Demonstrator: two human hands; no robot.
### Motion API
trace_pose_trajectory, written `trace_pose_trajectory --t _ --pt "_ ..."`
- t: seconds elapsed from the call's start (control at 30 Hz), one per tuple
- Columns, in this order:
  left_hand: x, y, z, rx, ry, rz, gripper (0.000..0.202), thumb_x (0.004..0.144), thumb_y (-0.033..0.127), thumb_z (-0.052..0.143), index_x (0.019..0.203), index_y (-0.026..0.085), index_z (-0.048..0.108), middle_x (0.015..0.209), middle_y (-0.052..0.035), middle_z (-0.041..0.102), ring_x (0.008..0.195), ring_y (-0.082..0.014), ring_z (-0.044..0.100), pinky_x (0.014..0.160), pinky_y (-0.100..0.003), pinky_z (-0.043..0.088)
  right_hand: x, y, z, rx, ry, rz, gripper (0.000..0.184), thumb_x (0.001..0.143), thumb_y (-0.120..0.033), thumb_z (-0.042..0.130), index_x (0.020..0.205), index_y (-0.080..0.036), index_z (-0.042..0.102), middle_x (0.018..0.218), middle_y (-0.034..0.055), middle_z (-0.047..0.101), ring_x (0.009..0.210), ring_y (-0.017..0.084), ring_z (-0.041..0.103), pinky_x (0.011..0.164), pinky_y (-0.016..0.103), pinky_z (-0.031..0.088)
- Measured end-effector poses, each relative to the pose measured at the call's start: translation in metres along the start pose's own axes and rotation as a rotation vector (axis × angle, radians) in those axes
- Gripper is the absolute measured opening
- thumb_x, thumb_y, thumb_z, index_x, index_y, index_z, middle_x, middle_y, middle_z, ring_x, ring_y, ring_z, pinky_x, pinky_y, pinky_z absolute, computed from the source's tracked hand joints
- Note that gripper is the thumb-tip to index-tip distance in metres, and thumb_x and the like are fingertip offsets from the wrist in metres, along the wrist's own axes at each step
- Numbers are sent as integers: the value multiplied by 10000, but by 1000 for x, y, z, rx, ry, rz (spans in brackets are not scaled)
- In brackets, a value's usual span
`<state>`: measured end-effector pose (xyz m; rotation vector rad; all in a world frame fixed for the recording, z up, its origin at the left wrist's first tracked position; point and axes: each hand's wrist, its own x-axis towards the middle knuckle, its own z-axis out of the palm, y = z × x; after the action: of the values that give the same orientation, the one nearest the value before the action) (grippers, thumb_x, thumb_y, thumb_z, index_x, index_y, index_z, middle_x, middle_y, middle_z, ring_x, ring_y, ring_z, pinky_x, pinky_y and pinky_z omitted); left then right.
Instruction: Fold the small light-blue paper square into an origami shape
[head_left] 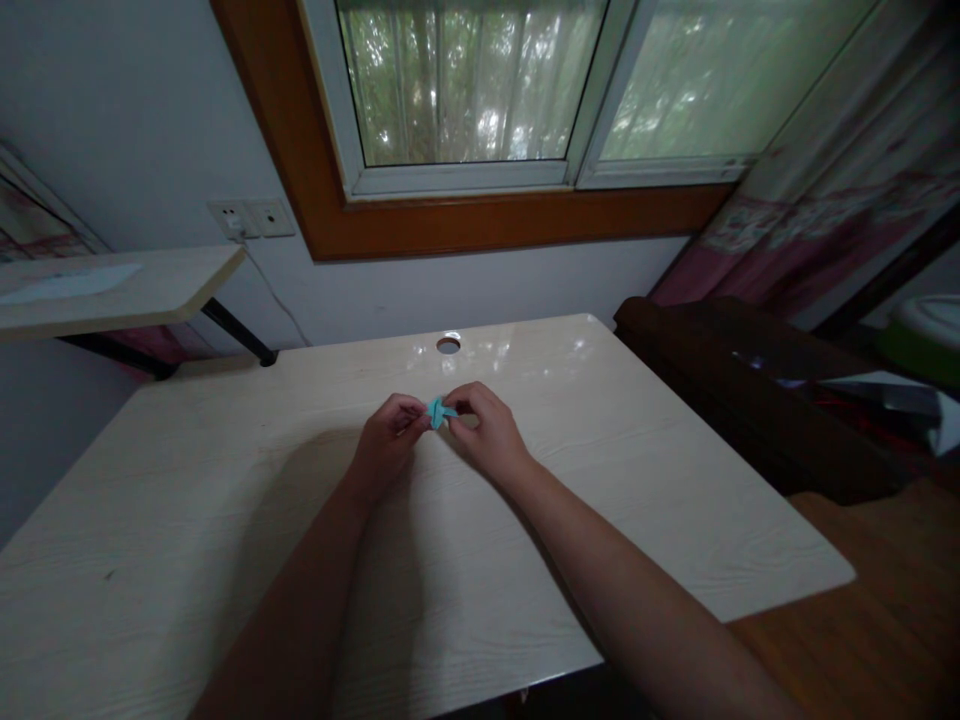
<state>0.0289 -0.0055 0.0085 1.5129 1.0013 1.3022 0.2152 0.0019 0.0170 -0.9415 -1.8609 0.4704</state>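
Above a pale wood-grain tabletop (675, 480), we pinch a small, folded turquoise piece (436, 413), seemingly paper at this size, thumb against fingers in our bare left hand (384, 445) and bare right hand (489, 432), likely to steady both sides. Its narrow tail points right, long axis running crosswise between hands.

The folded piece (436, 412) is turquoise; the surface (660, 480), pale cream with faint wood grain. Orange-brown trim (495, 222) borders the white window frame (465, 179). Beyond the surface's far right corner, the curtain (810, 190) is whitish, pink below a patterned band.
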Motion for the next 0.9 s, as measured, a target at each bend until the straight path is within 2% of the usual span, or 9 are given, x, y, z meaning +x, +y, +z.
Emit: trace_pose_trajectory --t 0.13,0.27,0.43,0.53,0.67,0.9 --pt "1 -2 -1 -24 -43 10 261 805 281 711 1039 203 628 876 -29 658 801 -164 658 781 -296 524 1 0 -1 20 45 -35 149 803 -94 581 895 -210 599 885 49 609 834 184 578 751 315 483" --pt "1 -4 -1 53 -87 50 286 830 278 683 1106 212 648 949 -49 655 835 -162 639 796 -290 521 2 -3 -1 27 64 -80 113 831 -119 578 886 -213 606 879 50 618 852 185 586 758 316 487" --pt "1 -2 -2 154 -50 248 401 858 256 648 1244 259 542 1124 -69 579 913 -160 629 808 -320 545 2 -4 -1 27 70 -141 141 838 -111 577 928 -212 619 896 53 620 869 183 585 768 319 493" --pt "1 1 -2 287 -67 354 239 854 251 649 1091 237 614 1077 -74 577 983 -185 601 835 -340 551 1 -4 -1 21 60 -143 126 850 -121 576 920 -215 623 904 55 615 877 183 587 779 326 496" --pt "1 2 0 320 -111 360 260 826 257 683 1072 225 605 1064 -75 557 954 -177 590 783 -321 572 0 -4 -1 11 56 -150 133 846 -101 564 891 -211 621 896 52 616 873 179 586 786 326 495" --pt "0 3 0 369 -82 403 230 819 194 666 1037 211 594 1042 -76 565 951 -178 584 772 -313 570 1 -5 1 17 77 -158 119 851 -112 557 872 -212 616 872 46 618 846 170 591 758 315 492"
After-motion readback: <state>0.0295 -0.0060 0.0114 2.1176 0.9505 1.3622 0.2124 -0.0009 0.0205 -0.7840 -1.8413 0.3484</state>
